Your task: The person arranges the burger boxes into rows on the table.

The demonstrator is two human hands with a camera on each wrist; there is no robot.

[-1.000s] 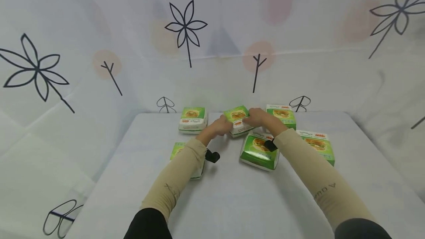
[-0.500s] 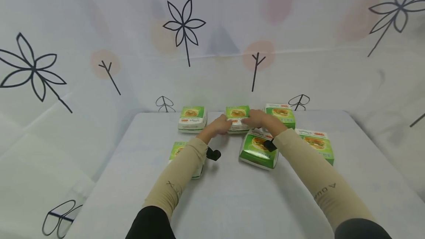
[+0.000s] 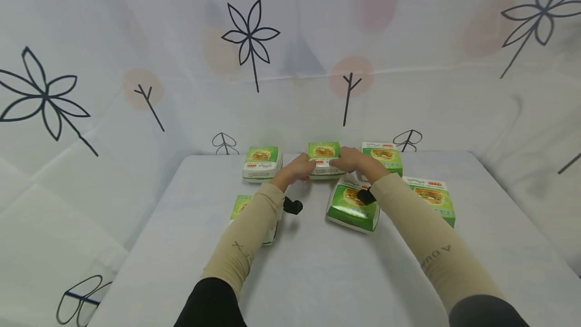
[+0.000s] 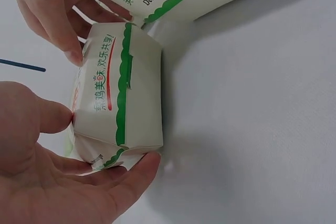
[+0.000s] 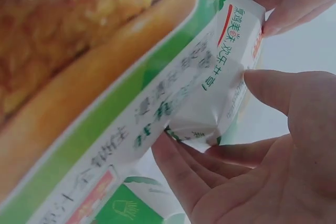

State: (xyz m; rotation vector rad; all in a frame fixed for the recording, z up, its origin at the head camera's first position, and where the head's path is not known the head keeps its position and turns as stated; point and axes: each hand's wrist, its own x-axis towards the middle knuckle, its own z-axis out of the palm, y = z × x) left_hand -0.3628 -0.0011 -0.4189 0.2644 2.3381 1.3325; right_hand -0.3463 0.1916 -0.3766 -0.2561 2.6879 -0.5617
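Note:
A green-and-white paper burger box point(image 3: 324, 151) stands at the table's back middle, between my two hands. My left hand point(image 3: 297, 168) grips its left end; in the left wrist view the thumb lies on the lid and the fingers spread over the end of the box point(image 4: 113, 85). On the opposite end, my right hand point(image 3: 356, 160) holds it the same way, with the thumb on the lid of the box point(image 5: 215, 77) in the right wrist view. Another burger box point(image 3: 353, 206), turned at an angle, lies just in front, below my right wrist.
Similar boxes lie around: a back left box point(image 3: 262, 164), a back right box point(image 3: 383, 158), a right box point(image 3: 430, 198), and a front left box point(image 3: 242, 203) partly behind my left sleeve. A patterned cloth point(image 3: 295, 95) hangs behind the white table point(image 3: 317, 276).
The gripped burger box has turned from a slanted position to face squarely forward, and sits slightly farther back. Both hands stay on its ends. The other boxes have not moved.

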